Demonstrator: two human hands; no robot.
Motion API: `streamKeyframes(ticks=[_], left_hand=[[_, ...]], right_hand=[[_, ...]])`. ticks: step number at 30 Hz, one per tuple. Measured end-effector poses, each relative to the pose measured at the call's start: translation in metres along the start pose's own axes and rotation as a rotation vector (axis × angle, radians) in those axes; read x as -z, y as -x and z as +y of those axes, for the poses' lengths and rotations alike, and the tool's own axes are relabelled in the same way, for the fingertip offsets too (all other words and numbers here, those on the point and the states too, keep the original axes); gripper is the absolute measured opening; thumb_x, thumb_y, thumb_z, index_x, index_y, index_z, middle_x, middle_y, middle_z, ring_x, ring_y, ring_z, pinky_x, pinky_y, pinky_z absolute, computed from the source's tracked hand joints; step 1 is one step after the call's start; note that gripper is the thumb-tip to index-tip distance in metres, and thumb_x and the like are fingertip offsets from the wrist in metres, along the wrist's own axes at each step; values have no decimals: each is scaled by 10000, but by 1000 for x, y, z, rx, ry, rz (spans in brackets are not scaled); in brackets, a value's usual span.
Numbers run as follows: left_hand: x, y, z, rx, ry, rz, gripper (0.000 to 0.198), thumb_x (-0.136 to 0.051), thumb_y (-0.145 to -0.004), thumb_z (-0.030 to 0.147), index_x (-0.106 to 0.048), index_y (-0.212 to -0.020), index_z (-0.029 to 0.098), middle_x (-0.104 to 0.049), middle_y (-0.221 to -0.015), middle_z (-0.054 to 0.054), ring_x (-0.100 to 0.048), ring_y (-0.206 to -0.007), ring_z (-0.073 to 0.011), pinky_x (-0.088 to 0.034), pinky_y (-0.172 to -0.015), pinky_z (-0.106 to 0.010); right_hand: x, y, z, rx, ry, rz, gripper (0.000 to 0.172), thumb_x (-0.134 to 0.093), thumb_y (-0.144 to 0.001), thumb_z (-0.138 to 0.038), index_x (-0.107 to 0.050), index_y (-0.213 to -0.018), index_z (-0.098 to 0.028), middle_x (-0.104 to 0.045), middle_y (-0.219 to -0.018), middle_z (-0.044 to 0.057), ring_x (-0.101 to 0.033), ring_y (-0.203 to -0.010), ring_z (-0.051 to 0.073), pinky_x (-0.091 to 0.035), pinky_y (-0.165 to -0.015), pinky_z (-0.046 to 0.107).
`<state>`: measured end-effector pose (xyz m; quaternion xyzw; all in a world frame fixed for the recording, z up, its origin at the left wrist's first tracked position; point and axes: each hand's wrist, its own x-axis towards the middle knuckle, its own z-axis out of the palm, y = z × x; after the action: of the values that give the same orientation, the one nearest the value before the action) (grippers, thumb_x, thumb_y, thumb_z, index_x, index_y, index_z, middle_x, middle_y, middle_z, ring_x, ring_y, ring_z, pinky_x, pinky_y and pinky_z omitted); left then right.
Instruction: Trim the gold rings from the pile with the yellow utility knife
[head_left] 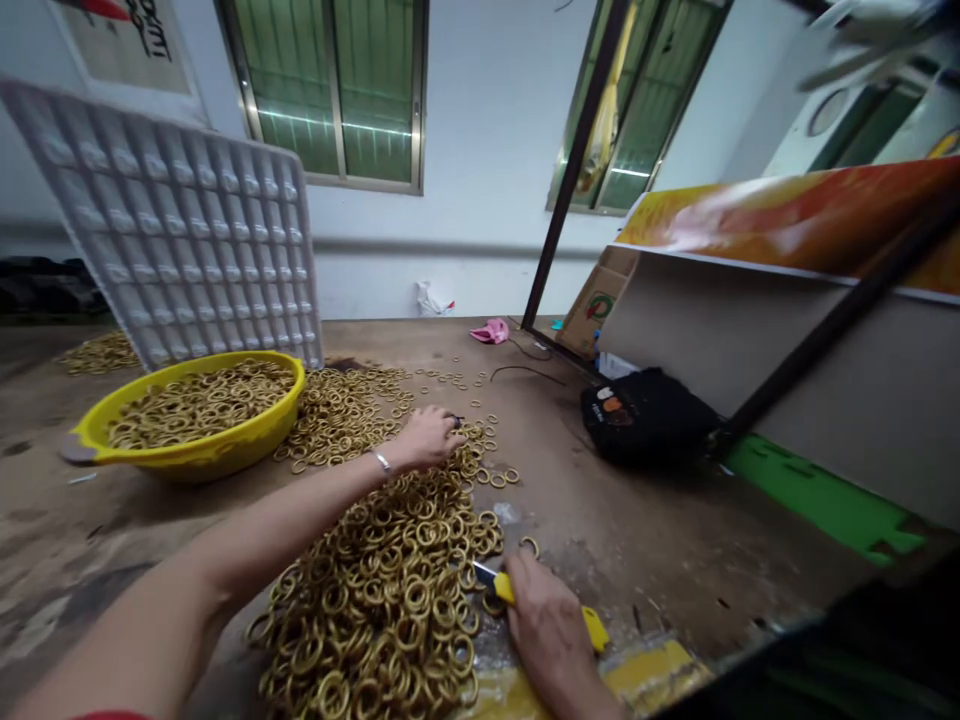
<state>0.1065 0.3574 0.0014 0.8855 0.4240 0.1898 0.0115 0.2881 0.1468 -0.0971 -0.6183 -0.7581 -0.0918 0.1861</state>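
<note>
A large heap of brass-coloured rings point(405, 570) spreads over the brown tabletop between my arms. My left hand point(429, 437), with a silver bracelet at its wrist, reaches across to the far part of the heap. Its fingers are bent down at the rings, beside a small dark thing; what they hold is hidden. My right hand point(551, 625) is closed around a yellow utility knife point(595, 628) at the heap's right edge. The knife's blade is out and points left at the rings. A few loose rings lie just beyond this hand.
A yellow basin point(202, 462) full of similar rings stands left, before an upright moulded plastic tray point(217, 230). A black bag point(649, 415) lies at right beside a dark metal frame point(574, 165). Pink cloth point(490, 331) and a cardboard box point(592, 300) sit farther back.
</note>
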Motion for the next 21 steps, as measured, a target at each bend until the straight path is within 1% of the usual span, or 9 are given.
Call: streamKeyframes(ticks=[1, 3, 5, 9, 12, 14, 16, 18, 21], left_hand=[[-10, -18, 11, -30, -20, -39, 394, -477, -904, 484, -684, -934, 151, -652, -1107, -121, -570, -1064, -259, -416, -941, -449], [-33, -48, 35, -74, -60, -106, 438, -503, -868, 533, -698, -907, 143, -640, -1131, -158, -540, -1112, -310, -363, -986, -519], [-57, -68, 62, -105, -95, -142, 456, -535, -840, 551, -695, -953, 139, -614, -1184, -175, -481, -1192, -346, -279, -1035, -584], [-99, -85, 104, -131, -118, -182, 503, -465, -880, 547, -660, -1096, 138, -566, -1271, -180, -422, -1258, -357, -193, -1075, -610], [-112, -85, 108, -106, -123, -196, 505, -395, -915, 500, -666, -1109, 120, -565, -1271, -200, -439, -1235, -374, -132, -1096, -605], [-110, -79, 95, -44, -136, -197, 450, -388, -927, 439, -677, -1077, 128, -577, -1253, -195, -456, -1222, -368, -118, -1103, -604], [-98, -68, 74, 35, -145, -212, 379, -412, -920, 369, -690, -1018, 131, -607, -1202, -195, -490, -1189, -363, -159, -1083, -618], [-79, -51, 52, 102, -140, -249, 306, -461, -894, 329, -697, -933, 139, -656, -1100, -168, -559, -1096, -327, -273, -1040, -582], [-40, -17, 28, 158, -110, -281, 295, -486, -878, 376, -681, -821, 161, -705, -914, -85, -622, -925, -245, -421, -933, -459]], right_hand=[[-1, 0, 0, 1, -3, 6, 282, -419, -695, 23, -481, -825, -220, -561, -789, 12, -546, -671, 171, -396, -625, 278], [-3, 2, 0, 9, -9, 28, 286, -422, -689, 22, -482, -832, -218, -561, -793, 18, -544, -670, 174, -394, -626, 283], [-5, 2, 1, 26, -20, 62, 305, -426, -669, 20, -487, -853, -215, -567, -806, 26, -548, -685, 181, -395, -633, 288], [-1, 3, -1, 32, -62, 76, 314, -431, -647, 13, -490, -856, -214, -566, -801, 31, -538, -686, 187, -385, -627, 291], [6, 2, -3, 4, -94, 34, 265, -439, -667, 6, -478, -804, -218, -556, -782, 28, -521, -675, 191, -370, -621, 296], [10, 0, -4, -13, -107, 8, 244, -445, -694, 2, -481, -793, -217, -558, -787, 29, -514, -673, 193, -362, -624, 301], [13, -1, -6, -22, -113, -7, 227, -451, -720, -1, -485, -785, -215, -559, -784, 29, -508, -669, 190, -354, -626, 302], [14, -2, -6, -30, -116, -13, 224, -456, -731, 5, -490, -776, -211, -560, -776, 26, -504, -666, 185, -348, -629, 298], [15, -3, -8, -53, -137, -38, 252, -456, -713, 32, -510, -775, -206, -565, -786, 24, -514, -685, 178, -344, -638, 287]])
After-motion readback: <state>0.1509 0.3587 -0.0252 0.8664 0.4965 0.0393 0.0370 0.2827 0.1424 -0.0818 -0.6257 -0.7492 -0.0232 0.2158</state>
